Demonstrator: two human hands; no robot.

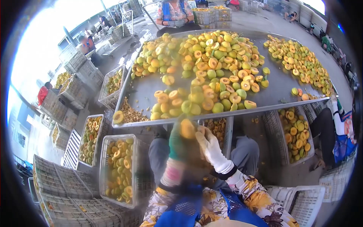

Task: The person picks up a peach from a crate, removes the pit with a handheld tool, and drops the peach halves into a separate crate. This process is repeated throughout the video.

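My left hand (177,142), in a green and white glove, is closed around a peach half (187,128) with its orange side showing. Right beside it, my right hand (211,147) in a white glove has its fingers curled. A small metal tool (200,122) shows at its fingertips, most of it hidden. Both hands are at the near edge of a metal table (147,90). Heaped on that table are halved yellow-green peaches (227,53), some with brown pits in the cut face. Below my hands, between my knees, a crate holds pits and scraps (217,128).
Crates of peach halves stand left, one near (119,170) and one farther (90,140), with another crate (293,136) at right. Pit scraps (132,112) lie in the table's left corner. A person (176,15) sits across the table; another person's sleeve (338,123) is at right.
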